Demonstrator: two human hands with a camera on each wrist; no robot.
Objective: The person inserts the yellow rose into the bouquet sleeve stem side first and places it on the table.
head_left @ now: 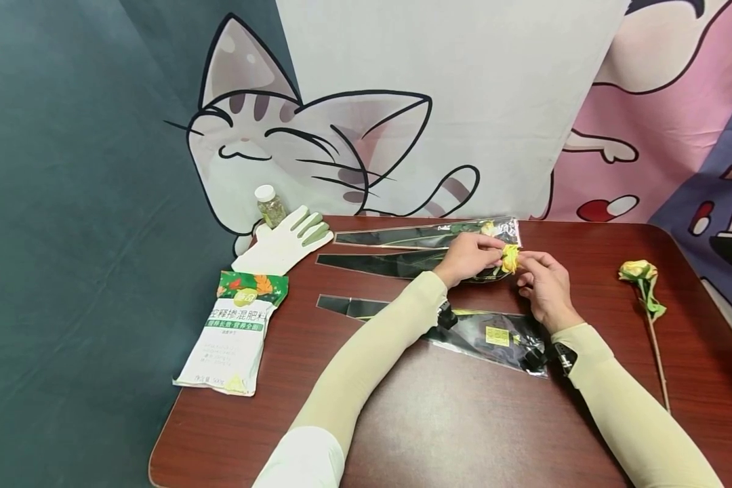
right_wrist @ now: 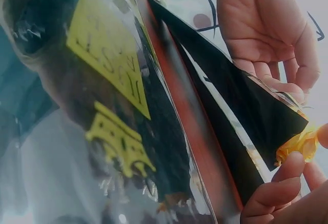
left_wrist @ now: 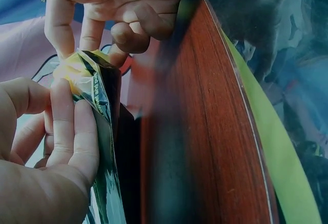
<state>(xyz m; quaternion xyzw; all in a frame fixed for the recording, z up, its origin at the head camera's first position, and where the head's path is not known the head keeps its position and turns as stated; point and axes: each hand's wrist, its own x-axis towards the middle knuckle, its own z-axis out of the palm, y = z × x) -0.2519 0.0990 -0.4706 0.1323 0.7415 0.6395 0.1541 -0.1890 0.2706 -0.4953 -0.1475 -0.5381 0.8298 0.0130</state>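
A yellow rose (head_left: 510, 259) pokes out of the wide mouth of a black flower sleeve (head_left: 366, 266) at the table's back. My left hand (head_left: 471, 257) pinches the sleeve beside the bloom; in the left wrist view its fingers (left_wrist: 62, 126) lie along the sleeve's edge. From the other side, my right hand (head_left: 545, 285) pinches the bloom's edge between thumb and fingers, close to the sleeve's rim. The right wrist view shows the yellow petals (right_wrist: 300, 147) at the dark sleeve's end. The stem is hidden inside the sleeve.
Behind lies another sleeve with a pale rose (head_left: 486, 228). In front is a sleeve with a yellow label (head_left: 497, 336), under my wrists. A loose rose (head_left: 640, 272) lies at right. White gloves (head_left: 283, 244), a lidded jar (head_left: 271, 207) and a fertilizer bag (head_left: 232, 339) sit at left.
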